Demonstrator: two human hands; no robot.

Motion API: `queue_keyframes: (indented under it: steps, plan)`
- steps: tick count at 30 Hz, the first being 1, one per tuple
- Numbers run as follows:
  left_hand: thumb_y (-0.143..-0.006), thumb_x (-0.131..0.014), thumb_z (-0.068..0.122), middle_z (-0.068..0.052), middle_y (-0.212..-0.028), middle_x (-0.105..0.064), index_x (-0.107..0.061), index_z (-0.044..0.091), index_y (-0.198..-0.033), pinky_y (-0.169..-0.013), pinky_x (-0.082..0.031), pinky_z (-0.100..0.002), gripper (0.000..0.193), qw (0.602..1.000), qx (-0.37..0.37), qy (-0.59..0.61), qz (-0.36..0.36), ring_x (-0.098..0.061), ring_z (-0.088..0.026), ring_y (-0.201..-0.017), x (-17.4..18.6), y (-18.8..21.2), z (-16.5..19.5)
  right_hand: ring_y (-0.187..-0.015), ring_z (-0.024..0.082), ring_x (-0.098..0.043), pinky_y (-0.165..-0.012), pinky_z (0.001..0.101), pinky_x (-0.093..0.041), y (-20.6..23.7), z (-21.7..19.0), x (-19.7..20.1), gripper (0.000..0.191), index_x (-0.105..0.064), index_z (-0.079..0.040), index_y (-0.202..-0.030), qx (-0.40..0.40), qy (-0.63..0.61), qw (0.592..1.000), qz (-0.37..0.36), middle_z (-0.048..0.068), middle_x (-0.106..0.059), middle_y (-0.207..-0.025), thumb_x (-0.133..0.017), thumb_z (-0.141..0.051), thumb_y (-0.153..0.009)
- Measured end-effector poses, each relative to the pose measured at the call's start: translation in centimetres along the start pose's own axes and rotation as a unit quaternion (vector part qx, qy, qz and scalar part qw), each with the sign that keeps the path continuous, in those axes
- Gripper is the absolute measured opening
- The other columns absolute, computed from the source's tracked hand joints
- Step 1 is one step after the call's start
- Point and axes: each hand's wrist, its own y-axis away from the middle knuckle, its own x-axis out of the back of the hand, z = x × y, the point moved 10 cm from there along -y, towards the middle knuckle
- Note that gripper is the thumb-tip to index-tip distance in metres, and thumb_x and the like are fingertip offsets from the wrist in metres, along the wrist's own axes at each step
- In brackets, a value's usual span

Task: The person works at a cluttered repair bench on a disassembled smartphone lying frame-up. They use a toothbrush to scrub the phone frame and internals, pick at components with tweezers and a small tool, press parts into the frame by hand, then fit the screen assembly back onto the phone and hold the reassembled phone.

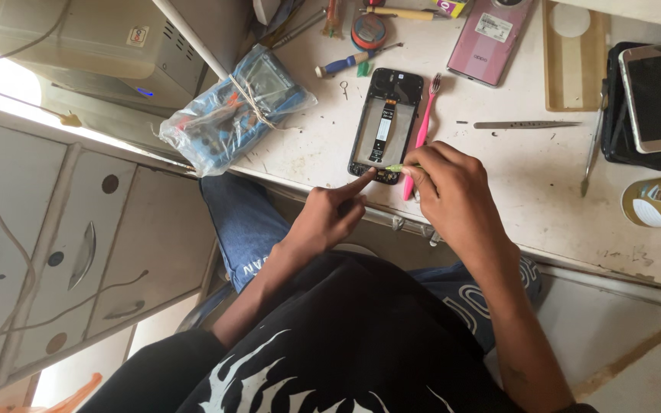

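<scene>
The opened black phone frame with a flat ribbon cable inside lies on the worn white counter, near its front edge. The left hand stretches its index finger to the lower edge of this frame and touches it, while the other fingers are curled in and hold nothing. The right hand has its fingers closed around a thin green tool, whose tip meets the bottom of the frame. A pink toothbrush lies just beside the frame, on its right side. Further right rest metal tweezers, and a pink phone lies face down behind them. A clear plastic bag with blue contents sits on the left.
</scene>
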Motion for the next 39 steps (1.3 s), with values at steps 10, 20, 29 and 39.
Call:
queue_keyframes:
  steps: [10, 20, 29, 39]
  plan:
    - [-0.101, -0.056, 0.012, 0.0, -0.061, -0.06, -0.054, 0.006, -0.151, -0.054, -0.05, -0.026, 0.05, 0.949, 0.093, 0.301, 0.004, -0.058, -0.008, -0.054, -1.7, 0.3, -4.0, -0.071, 0.034, -0.066, -0.062, 0.0438, -0.05, -0.4, -0.7, -0.2, 0.006, -0.066, 0.005, -0.097, 0.005, 0.018, 1.0, -0.022, 0.018, -0.066, -0.085, -0.067, 0.002, -0.093]
    - [-0.1, -0.057, 0.012, -0.003, -0.061, -0.061, -0.053, 0.006, -0.15, -0.052, -0.05, -0.025, 0.051, 0.943, 0.111, 0.307, 0.064, -0.061, -0.009, -0.053, -0.4, 0.9, -4.2, -0.069, 0.032, -0.067, -0.061, 0.0433, -0.051, -1.3, -1.5, -1.0, 0.006, -0.065, 0.004, -0.096, 0.015, 0.042, 0.997, -0.055, 0.016, -0.065, -0.084, -0.066, -0.001, -0.094]
    - [-0.1, -0.057, 0.015, -0.003, -0.061, -0.063, -0.058, 0.005, -0.145, -0.052, -0.05, -0.027, 0.046, 0.978, 0.083, 0.175, 0.08, -0.06, -0.008, -0.053, 0.5, 0.8, -2.5, -0.072, 0.038, -0.067, -0.061, 0.046, -0.052, -2.5, -2.0, -1.7, 0.007, -0.064, 0.007, -0.09, 0.03, 0.087, 0.99, -0.109, 0.02, -0.063, -0.082, -0.066, 0.001, -0.092]
    - [-0.095, -0.062, 0.019, -0.011, -0.053, -0.051, -0.06, 0.006, -0.142, -0.055, -0.047, -0.036, 0.05, 0.998, 0.022, -0.009, 0.059, -0.049, -0.015, -0.045, 0.6, -0.1, 0.2, -0.073, 0.037, -0.065, -0.067, 0.0465, -0.052, -2.7, -0.9, -1.4, 0.013, -0.063, 0.005, -0.09, 0.032, 0.071, 0.994, -0.079, 0.018, -0.065, -0.08, -0.069, -0.004, -0.094]
